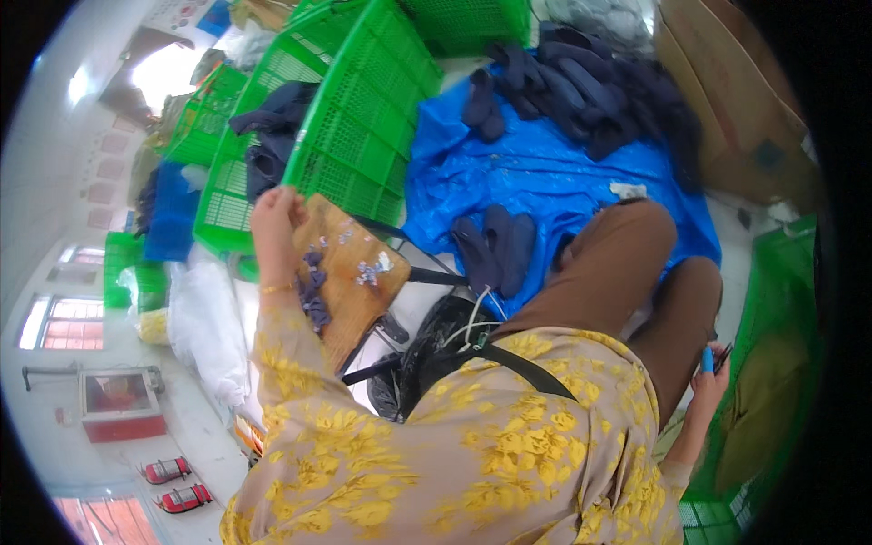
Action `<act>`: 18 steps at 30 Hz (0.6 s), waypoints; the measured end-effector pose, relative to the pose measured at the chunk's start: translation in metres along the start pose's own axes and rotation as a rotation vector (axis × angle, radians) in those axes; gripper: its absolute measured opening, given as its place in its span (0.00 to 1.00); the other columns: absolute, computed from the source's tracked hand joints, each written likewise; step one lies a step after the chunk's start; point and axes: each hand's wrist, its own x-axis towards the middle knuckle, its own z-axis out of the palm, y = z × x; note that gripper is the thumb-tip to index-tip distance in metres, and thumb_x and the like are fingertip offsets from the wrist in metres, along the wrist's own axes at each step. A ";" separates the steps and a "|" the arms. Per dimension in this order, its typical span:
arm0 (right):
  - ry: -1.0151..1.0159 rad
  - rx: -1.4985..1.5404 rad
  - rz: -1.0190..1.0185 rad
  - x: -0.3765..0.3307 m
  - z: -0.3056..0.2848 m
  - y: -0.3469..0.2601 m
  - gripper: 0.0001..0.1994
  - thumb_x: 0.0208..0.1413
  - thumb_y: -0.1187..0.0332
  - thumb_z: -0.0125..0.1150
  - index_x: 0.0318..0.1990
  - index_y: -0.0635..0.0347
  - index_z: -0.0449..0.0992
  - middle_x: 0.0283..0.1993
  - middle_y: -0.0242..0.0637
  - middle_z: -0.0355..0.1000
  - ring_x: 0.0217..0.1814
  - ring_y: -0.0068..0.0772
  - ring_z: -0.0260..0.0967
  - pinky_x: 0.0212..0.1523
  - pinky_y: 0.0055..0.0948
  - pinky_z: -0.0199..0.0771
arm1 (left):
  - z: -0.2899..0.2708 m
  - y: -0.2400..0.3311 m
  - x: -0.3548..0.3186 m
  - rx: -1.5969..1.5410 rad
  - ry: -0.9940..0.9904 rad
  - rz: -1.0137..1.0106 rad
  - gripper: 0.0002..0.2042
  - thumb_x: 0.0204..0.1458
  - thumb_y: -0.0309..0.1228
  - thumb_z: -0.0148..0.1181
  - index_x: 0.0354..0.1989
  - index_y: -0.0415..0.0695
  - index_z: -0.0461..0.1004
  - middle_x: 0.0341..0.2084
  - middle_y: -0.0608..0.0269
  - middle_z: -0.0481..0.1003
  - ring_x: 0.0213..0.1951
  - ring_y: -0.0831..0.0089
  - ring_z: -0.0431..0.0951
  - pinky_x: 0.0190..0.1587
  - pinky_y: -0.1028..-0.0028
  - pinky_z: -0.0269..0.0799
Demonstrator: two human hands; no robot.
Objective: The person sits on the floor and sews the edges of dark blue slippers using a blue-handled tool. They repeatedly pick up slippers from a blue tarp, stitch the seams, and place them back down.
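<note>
My L hand (274, 220) grips crate (361, 123), R hand (709, 385) holds dark tool (725, 357); prob. steadying crate, next tug needs firm pinch.

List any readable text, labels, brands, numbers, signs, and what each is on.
None readable.
Wall sheets: too small and blurred.
Extinguishers: any labels too small.
Red-based cabinet: any marking too blurred.
Carton: a dark mark, too blurred to tell if it is print.
Green crate: no lettering I can make out.
</note>
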 end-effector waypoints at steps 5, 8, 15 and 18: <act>-0.014 0.012 -0.057 -0.001 0.026 -0.035 0.04 0.61 0.72 0.57 0.43 0.54 0.74 0.25 0.16 0.54 0.17 0.06 0.43 0.17 0.16 0.39 | 0.121 -0.074 -0.078 0.058 -0.289 -0.176 0.09 0.58 0.32 0.58 0.38 0.39 0.76 0.26 0.60 0.78 0.24 0.77 0.77 0.26 0.79 0.73; -0.046 -0.189 -0.299 0.001 0.044 -0.035 0.05 0.61 0.77 0.53 0.42 0.58 0.73 0.34 0.24 0.66 0.33 0.13 0.61 0.37 0.16 0.62 | 0.206 -0.126 -0.098 0.294 -0.683 -0.220 0.09 0.54 0.32 0.59 0.36 0.39 0.78 0.24 0.55 0.79 0.27 0.71 0.80 0.29 0.72 0.75; 0.069 -0.699 -0.426 -0.023 0.070 -0.033 0.08 0.59 0.80 0.50 0.45 0.66 0.70 0.42 0.39 0.70 0.44 0.29 0.69 0.49 0.25 0.68 | 0.257 -0.399 -0.068 1.231 -1.258 0.391 0.13 0.53 0.31 0.51 0.33 0.40 0.82 0.33 0.51 0.81 0.39 0.48 0.80 0.43 0.60 0.75; 0.163 -0.657 -0.382 -0.029 0.067 -0.027 0.08 0.59 0.79 0.51 0.46 0.66 0.70 0.42 0.39 0.71 0.44 0.30 0.69 0.48 0.25 0.69 | 0.229 -0.459 -0.050 1.359 -1.200 0.130 0.16 0.52 0.29 0.51 0.46 0.39 0.78 0.44 0.47 0.78 0.47 0.47 0.77 0.51 0.61 0.72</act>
